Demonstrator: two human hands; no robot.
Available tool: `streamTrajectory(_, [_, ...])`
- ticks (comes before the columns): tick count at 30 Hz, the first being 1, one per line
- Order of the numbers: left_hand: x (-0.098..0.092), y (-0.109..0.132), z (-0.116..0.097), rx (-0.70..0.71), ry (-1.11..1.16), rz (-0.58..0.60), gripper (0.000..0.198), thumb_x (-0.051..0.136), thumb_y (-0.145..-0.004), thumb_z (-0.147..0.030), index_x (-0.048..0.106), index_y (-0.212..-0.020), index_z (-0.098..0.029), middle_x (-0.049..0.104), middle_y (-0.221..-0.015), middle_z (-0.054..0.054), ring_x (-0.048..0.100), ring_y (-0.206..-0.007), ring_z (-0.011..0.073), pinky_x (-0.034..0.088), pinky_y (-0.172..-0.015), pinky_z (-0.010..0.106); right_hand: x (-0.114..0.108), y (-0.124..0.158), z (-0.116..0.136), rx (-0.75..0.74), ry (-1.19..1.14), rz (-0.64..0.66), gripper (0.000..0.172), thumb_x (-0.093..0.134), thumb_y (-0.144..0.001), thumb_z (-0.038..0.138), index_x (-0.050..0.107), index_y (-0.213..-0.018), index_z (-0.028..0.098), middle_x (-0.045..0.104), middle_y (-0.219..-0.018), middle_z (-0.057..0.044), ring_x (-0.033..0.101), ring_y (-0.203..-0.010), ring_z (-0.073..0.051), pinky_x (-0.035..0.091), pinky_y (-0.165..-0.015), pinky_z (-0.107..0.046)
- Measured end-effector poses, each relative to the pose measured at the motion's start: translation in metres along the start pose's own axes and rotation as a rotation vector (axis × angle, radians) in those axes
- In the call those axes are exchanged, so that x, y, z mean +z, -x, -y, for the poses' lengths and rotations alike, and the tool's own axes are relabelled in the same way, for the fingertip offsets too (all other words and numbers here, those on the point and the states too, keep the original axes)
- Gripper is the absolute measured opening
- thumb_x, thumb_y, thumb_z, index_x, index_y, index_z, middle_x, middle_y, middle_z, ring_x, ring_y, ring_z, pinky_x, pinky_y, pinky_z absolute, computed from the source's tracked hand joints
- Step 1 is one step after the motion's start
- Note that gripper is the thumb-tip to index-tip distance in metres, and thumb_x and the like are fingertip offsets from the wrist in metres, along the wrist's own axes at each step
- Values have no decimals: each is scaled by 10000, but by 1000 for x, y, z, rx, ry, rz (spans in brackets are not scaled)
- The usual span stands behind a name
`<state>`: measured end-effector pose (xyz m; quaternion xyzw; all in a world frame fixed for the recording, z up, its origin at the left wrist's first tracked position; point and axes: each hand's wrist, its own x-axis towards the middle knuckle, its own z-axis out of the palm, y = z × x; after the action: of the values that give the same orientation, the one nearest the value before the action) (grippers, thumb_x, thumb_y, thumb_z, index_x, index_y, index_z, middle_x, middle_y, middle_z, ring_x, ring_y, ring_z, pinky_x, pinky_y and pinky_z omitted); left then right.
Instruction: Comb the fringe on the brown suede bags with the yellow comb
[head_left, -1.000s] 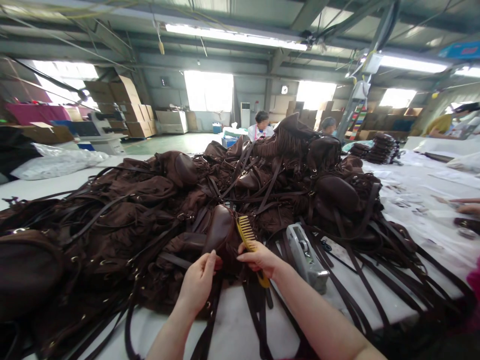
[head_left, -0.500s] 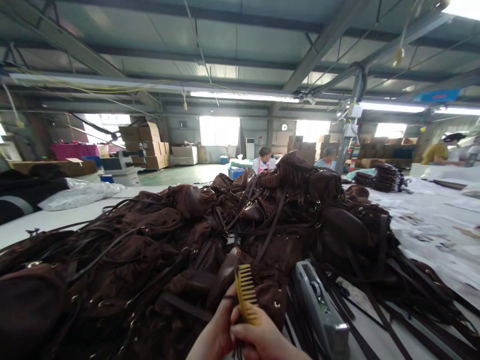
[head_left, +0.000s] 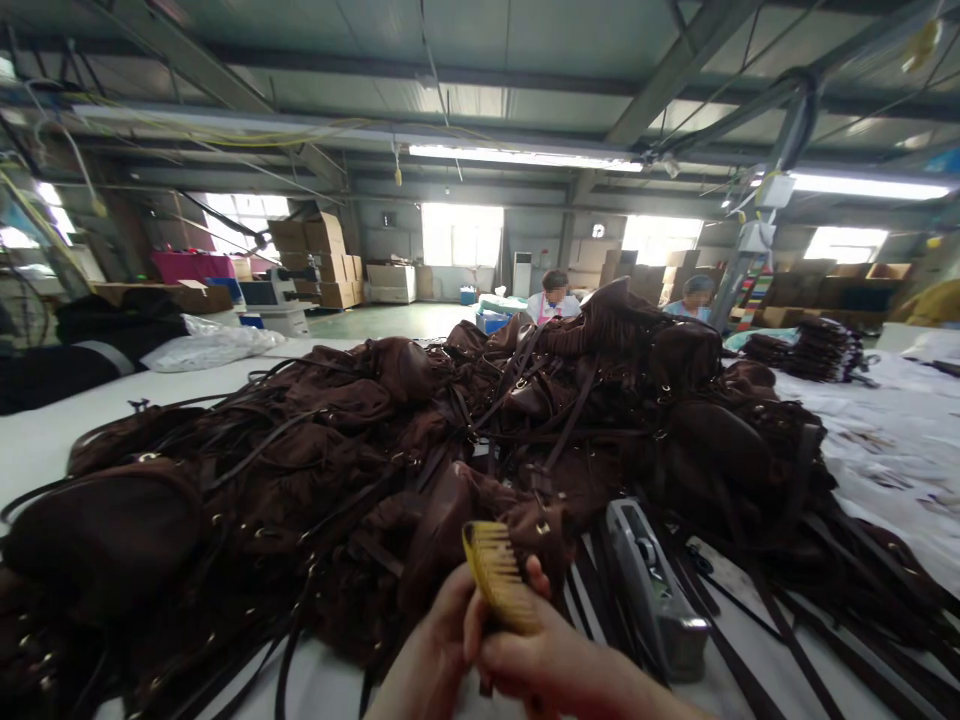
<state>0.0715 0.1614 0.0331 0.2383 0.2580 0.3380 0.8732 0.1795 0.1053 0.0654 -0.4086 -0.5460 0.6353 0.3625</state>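
A yellow wide-toothed comb [head_left: 496, 575] is gripped in my right hand [head_left: 547, 650], its teeth pointing to the right. My left hand [head_left: 435, 640] is closed beside and partly behind it, touching the right; whatever its fingers hold is hidden. A dark strap end shows just below the two hands. Right in front lies a dark brown drawstring bag [head_left: 442, 525] with gold rings, part of a large pile of similar bags [head_left: 337, 470] with long straps. To the right of my hands, a grey metal tool like a large stapler [head_left: 656, 590] rests on the table.
White sheeting [head_left: 892, 440] covers the table at right, with a stack of dark folded pieces [head_left: 817, 350] behind. Clear plastic wrap [head_left: 214, 345] and black material [head_left: 120, 335] lie at left. Two people [head_left: 553, 300] sit beyond the pile; cardboard boxes [head_left: 319, 260] stand farther back.
My view has turned a little left and down. Both hands and the comb have dropped slightly, and the comb leans more. The brown bag in front has shifted, and white table shows below it.
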Motion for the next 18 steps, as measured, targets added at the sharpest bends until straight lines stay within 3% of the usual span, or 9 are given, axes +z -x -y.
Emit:
streamTrajectory(2, [11, -10, -21, 33, 165, -10, 140, 575, -822, -223, 639, -727, -142, 718, -770, 69, 692, -814, 228, 543, -864, 379, 2, -1, 10, -129, 123, -17, 97, 524, -707, 201, 596, -771, 198, 517, -653, 26, 449, -569, -107, 377, -577, -234])
streamTrajectory(5, [6, -19, -44, 222, 283, -52, 219, 551, -856, -212, 551, -644, -158, 703, -763, 60, 686, -844, 192, 524, -897, 339, 3, 2, 9, -283, 432, -42, 163, 661, -672, 263, 634, -822, 203, 596, -855, -18, 529, -817, -170, 408, -743, -265])
streamTrajectory(8, [-13, -19, -46, 242, 297, -57, 247, 499, -886, -208, 524, -646, -156, 703, -889, 97, 669, -932, 199, 523, -895, 335, -10, 5, 1, -215, 488, -11, 395, 745, -620, 410, 639, -936, 198, 596, -873, -24, 522, -764, -165, 408, -657, -247])
streamTrajectory(10, [-22, -18, -39, 203, 299, -47, 253, 476, -897, -220, 528, -659, -152, 692, -971, 115, 655, -974, 214, 529, -881, 350, -25, 2, -2, -167, 413, -20, 394, 630, -736, 504, 626, -957, 179, 587, -786, -16, 497, -658, -136, 380, -578, -234])
streamTrajectory(13, [-25, -17, -26, 183, 290, -49, 206, 471, -900, -234, 587, -758, -139, 694, -950, 104, 669, -906, 199, 538, -859, 355, -43, -11, 0, -206, 441, -273, 406, 430, -877, 525, 603, -881, 158, 548, -656, -5, 454, -559, -115, 328, -521, -228])
streamTrajectory(15, [-22, -17, -20, 177, 279, -65, 200, 453, -902, -222, 624, -910, -118, 696, -946, 101, 673, -872, 182, 544, -836, 324, -48, -21, -1, -280, 671, -502, 372, 468, -875, 514, 592, -848, 164, 569, -676, -19, 484, -595, -127, 328, -554, -237])
streamTrajectory(16, [-21, -17, -18, 183, 280, -59, 230, 436, -903, -212, 623, -987, -108, 690, -988, 109, 668, -901, 180, 545, -824, 302, -49, -26, -2, -318, 822, -569, 347, 505, -864, 506, 590, -842, 170, 592, -719, -34, 511, -642, -141, 334, -587, -244])
streamTrajectory(18, [-18, -16, -15, 200, 304, 0, 303, 397, -905, -207, 597, -1105, -99, 646, -1139, 128, 624, -1038, 191, 532, -838, 274, -48, -35, -8, -364, 1086, -584, 330, 498, -880, 492, 585, -842, 177, 624, -793, -63, 545, -722, -168, 334, -640, -260])
